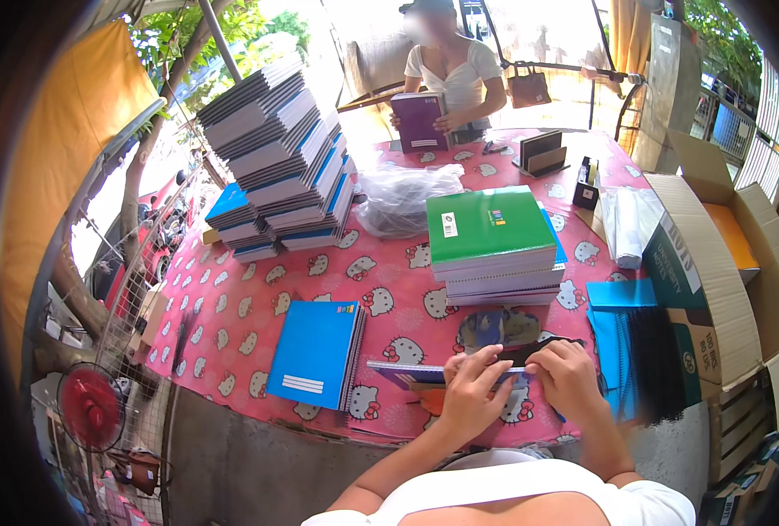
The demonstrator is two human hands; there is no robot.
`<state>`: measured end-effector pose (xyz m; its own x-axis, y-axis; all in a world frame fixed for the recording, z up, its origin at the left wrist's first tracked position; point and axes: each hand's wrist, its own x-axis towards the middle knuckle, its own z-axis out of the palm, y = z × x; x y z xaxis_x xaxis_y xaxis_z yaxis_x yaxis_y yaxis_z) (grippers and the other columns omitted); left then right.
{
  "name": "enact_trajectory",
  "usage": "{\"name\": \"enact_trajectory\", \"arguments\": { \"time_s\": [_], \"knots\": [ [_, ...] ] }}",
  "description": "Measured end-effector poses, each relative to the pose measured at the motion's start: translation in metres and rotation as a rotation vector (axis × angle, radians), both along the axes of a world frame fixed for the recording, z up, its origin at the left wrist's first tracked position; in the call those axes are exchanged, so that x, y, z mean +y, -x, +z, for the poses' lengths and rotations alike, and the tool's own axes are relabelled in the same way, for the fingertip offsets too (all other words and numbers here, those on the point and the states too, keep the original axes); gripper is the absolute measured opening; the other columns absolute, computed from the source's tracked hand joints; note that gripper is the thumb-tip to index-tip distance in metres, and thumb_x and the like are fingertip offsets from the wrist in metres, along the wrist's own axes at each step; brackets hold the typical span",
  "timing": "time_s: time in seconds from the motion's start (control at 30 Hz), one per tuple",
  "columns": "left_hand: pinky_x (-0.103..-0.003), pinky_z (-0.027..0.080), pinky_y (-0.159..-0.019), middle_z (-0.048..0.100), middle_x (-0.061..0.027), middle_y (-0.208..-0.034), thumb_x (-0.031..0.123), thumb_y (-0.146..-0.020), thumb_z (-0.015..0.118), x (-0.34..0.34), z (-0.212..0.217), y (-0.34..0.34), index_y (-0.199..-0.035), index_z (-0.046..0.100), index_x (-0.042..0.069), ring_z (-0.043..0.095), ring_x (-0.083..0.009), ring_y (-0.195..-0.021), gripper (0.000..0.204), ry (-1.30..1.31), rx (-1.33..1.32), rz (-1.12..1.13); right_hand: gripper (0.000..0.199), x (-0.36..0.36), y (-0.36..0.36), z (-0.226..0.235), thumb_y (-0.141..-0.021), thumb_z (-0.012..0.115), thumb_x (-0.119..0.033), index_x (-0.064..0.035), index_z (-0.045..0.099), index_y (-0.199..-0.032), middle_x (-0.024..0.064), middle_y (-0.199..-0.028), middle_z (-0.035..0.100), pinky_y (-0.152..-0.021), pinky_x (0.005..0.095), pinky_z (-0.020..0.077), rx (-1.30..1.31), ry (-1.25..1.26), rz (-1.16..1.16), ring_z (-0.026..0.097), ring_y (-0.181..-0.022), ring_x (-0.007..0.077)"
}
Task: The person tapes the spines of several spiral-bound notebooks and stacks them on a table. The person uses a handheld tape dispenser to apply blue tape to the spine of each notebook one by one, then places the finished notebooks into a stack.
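Observation:
A spiral notebook (395, 375) stands nearly edge-on near the table's front edge. My left hand (477, 386) grips its upper edge around the middle, fingers bent over it. At its right end my right hand (570, 375) has thumb and fingers pinched together on the edge; what exactly lies between the fingertips is hidden. To the left lies a small stack of blue notebooks (315, 351). Just beyond my hands are a camouflage-patterned cap (499, 328) and a tall stack topped by a green notebook (492, 226).
Tall stacks of notebooks (275, 149) stand at the far left. A plastic bag (407, 197) lies mid-table. Blue covers (613, 337) and black coils (652, 364) lie right, beside an open cardboard box (705, 289). Across the table, a person holds a purple notebook (421, 123).

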<state>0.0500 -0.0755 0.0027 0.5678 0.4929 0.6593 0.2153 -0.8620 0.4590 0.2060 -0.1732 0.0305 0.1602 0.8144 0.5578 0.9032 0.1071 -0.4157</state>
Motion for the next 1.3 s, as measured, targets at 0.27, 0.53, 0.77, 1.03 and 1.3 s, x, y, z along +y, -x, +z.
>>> {"name": "enact_trajectory", "arguments": {
  "time_s": [0.27,0.53,0.77,1.03,1.3],
  "knots": [
    [-0.041,0.029,-0.098,0.069,0.0015,-0.087,0.022,-0.074,0.076,0.001,0.000,0.003,-0.100,0.070,0.016,0.062,-0.0146,-0.086,0.028,0.043,0.110,0.082,0.016,0.009,0.008,0.010,-0.076,0.072,-0.017,-0.0056,0.061,-0.078,0.0068,-0.075,0.057,-0.070,0.0385,0.0416,0.060,-0.009,-0.003,0.057,-0.076,0.0284],
    [-0.040,0.032,-0.095,0.069,0.0016,-0.088,0.023,-0.073,0.076,0.001,-0.005,0.004,-0.098,0.070,0.016,0.062,-0.0153,-0.084,0.027,-0.007,0.054,0.097,0.019,0.013,-0.005,0.011,-0.077,0.072,-0.022,-0.0060,0.061,-0.078,0.0062,-0.076,0.059,-0.072,0.0390,0.0434,-0.038,0.074,0.115,0.058,-0.077,0.0272],
    [-0.038,0.033,-0.091,0.069,0.0019,-0.086,0.023,-0.072,0.077,-0.006,-0.003,0.004,-0.097,0.070,0.016,0.062,-0.0155,-0.084,0.027,0.018,0.026,0.127,0.023,0.020,-0.031,0.024,-0.082,0.067,-0.028,-0.0060,0.064,-0.090,0.0102,-0.083,0.064,-0.073,0.0411,0.0487,-0.110,0.413,0.307,0.063,-0.084,0.0295],
    [-0.044,0.028,-0.101,0.068,-0.0001,-0.084,0.027,-0.070,0.079,-0.005,-0.004,0.006,-0.099,0.069,0.014,0.062,-0.0168,-0.085,0.033,-0.018,0.086,0.151,0.058,0.115,-0.083,-0.075,-0.068,0.078,-0.044,-0.0013,0.062,-0.104,0.0163,-0.104,0.064,-0.082,0.0444,0.0520,-0.287,0.725,0.271,0.063,-0.097,0.0368],
    [-0.046,0.025,-0.105,0.067,0.0003,-0.083,0.034,-0.065,0.083,-0.005,-0.004,0.014,-0.087,0.071,0.014,0.061,-0.0175,-0.091,0.032,0.009,0.080,0.250,0.036,0.113,-0.083,-0.114,-0.070,0.073,-0.027,-0.0012,0.062,-0.094,0.0136,-0.091,0.066,-0.073,0.0390,0.0536,0.060,0.519,0.118,0.066,-0.083,0.0286]
  ]
}}
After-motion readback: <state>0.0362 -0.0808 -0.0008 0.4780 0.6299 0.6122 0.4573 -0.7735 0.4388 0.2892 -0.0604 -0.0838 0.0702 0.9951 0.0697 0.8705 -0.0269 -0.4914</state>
